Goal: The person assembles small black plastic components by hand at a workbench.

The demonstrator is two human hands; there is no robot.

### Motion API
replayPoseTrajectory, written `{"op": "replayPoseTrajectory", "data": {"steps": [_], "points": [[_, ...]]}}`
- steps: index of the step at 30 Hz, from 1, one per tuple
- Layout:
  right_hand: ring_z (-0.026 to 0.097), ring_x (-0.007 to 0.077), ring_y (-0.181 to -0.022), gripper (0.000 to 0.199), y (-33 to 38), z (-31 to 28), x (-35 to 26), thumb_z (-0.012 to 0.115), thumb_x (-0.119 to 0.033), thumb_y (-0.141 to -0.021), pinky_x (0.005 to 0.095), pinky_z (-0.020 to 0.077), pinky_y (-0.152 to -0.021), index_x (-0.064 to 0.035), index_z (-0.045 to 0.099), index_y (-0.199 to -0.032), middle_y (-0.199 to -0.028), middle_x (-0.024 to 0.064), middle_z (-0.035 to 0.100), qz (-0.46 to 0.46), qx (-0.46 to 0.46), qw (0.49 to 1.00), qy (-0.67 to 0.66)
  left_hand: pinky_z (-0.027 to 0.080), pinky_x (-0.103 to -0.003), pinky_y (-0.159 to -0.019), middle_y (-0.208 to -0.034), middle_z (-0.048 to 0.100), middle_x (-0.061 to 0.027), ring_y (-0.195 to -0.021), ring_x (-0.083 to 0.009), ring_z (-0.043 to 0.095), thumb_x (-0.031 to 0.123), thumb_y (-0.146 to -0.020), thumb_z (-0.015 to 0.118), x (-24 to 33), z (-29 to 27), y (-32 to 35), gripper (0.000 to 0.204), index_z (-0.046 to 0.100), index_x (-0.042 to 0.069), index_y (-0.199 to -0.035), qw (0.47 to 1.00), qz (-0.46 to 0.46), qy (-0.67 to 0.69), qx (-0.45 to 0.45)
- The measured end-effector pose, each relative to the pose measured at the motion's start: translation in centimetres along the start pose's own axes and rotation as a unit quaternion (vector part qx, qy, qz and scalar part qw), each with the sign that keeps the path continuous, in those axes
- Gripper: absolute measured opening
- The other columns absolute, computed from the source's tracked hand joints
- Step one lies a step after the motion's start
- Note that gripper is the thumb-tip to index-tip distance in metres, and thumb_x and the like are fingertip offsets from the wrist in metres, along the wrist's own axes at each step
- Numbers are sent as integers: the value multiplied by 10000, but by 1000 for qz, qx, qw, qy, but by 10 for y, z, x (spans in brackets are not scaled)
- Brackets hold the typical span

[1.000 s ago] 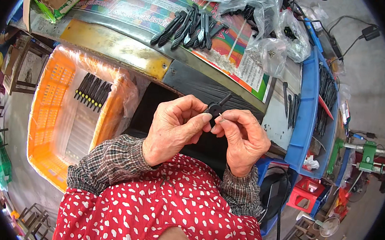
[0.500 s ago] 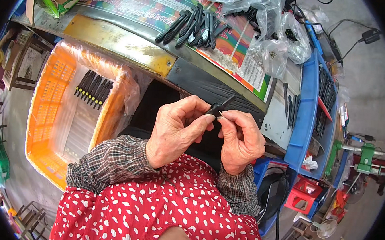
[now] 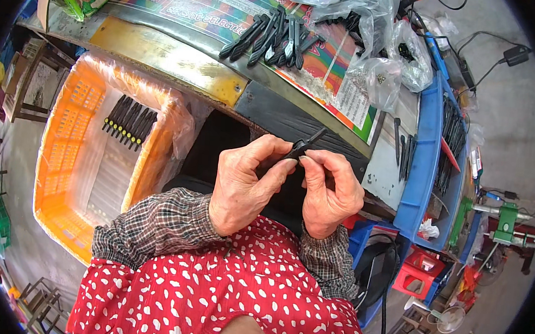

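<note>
- The black part is to the right of the crate, raised between the two hands with its slim stem pointing up and away from the wearer.
- The left hand, right of the crate, grips the part's body between thumb and bent forefinger; the fingers hide much of it.
- The right hand, farther right of the crate, has thumb and forefinger pinched at the part's near end; whether a smaller piece sits between those tips cannot be told.
- For this fine fingertip work, the left pinch should act as a firm clamp, while the right tips make the small movements.
- Light, even pressure seems wise: a slim, smooth piece could twist or slip if squeezed off-centre.
- Turning the working end toward the eyes would help, since the fingertips cover the contact point.
- The crate itself is orange, with walls pierced by small slots, and a thin, crinkled clear liner spills over its right side.
- Inside the crate, slim black pieces lie side by side in a slanting row, with round yellow-green spots near their lower ends.
- Beyond the crate and to its right, the table carries a loose pile of glossy, elongated black pieces on a colourful printed sheet.
- Far right of the crate, limp clear bags crumple beside a smooth-walled blue bin of thin dark rods.
</note>
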State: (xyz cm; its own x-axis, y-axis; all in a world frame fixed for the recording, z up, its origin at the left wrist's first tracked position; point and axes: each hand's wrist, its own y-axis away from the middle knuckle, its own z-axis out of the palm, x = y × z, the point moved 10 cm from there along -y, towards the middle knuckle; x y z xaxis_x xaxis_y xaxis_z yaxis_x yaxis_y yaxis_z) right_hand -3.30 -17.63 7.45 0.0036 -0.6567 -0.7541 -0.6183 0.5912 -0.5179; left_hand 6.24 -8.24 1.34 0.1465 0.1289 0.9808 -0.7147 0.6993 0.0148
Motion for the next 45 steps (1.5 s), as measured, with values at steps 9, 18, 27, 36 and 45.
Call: {"op": "replayPoseTrajectory", "data": {"steps": [9,18,27,36,45], "points": [[538,60,-568,236,4,12,37,679,-39,-835,176,407,-450,37,561,-1024,-775,54,630,245,-23,935,-257,427,-195,-464,-680,630,-39,-537,-40,535,6,-849,613,2,6,-1,71,597,-24,-912,998,-29,45,-15],[481,24,-496,130,15,30,50,609,-70,-891,163,343,-409,39,576,-953,-690,23,582,295,-40,917,-266,402,-178,-449,-694,619,-37,-529,-30,511,-12,-885,557,-18,11,2,40,565,-42,-909,991,-81,102,-34],[470,19,-520,152,8,29,47,611,-60,-887,162,355,-428,36,577,-1000,-747,-1,577,299,-116,904,-282,418,-171,-459,-707,608,-36,-537,-36,519,5,-891,558,-19,12,4,54,559,-41,-921,981,-136,119,-74],[480,-1,-524,66,7,22,41,625,-27,-862,160,378,-436,-6,577,-901,-700,-35,567,279,-51,937,-204,488,-285,-564,-769,622,-125,-633,-198,629,-35,-793,623,13,7,-5,262,536,-12,-1039,992,27,-107,-63],[473,12,-528,109,-7,16,41,633,-77,-876,177,363,-441,12,577,-902,-687,-25,565,241,-59,946,-209,513,-350,-680,-933,632,-154,-802,-305,635,-48,-690,682,56,17,1,380,585,-10,-1055,903,299,-308,-7]]}}
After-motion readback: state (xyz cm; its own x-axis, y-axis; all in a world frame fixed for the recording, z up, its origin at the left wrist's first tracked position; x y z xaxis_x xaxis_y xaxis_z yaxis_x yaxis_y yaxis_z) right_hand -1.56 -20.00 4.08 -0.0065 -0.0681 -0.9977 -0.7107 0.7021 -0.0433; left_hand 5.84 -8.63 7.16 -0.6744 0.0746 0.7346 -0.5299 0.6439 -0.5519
